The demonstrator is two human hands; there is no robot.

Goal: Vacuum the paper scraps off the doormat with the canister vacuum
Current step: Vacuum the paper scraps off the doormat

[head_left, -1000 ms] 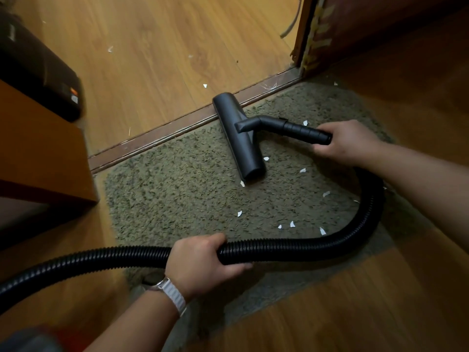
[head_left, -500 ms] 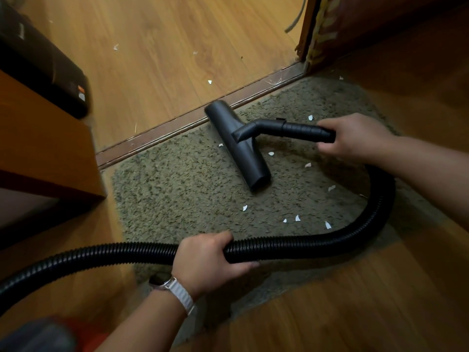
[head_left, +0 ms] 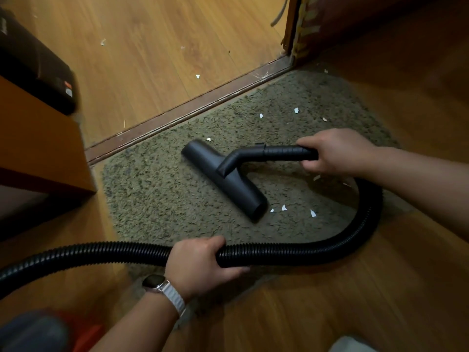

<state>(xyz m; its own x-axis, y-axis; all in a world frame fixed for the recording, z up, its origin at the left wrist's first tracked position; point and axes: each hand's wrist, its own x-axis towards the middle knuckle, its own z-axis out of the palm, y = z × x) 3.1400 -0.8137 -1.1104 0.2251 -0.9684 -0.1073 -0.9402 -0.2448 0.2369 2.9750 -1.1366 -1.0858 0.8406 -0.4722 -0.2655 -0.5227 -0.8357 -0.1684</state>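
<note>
Gripping the black wand [head_left: 289, 150], the right hand [head_left: 335, 151] rests the nozzle [head_left: 224, 180] flat on the doormat [head_left: 157, 189]. Left hand [head_left: 200, 265] clasps the hose [head_left: 279, 252]. Paper scraps [head_left: 312, 213] lie beside the nozzle.

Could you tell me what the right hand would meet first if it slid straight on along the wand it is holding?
Probably the floor nozzle: the right hand grips the wand, which leads left into its neck.

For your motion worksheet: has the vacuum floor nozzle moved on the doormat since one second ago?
Yes. The floor nozzle has pulled back from the door threshold strip, toward the person.
</note>
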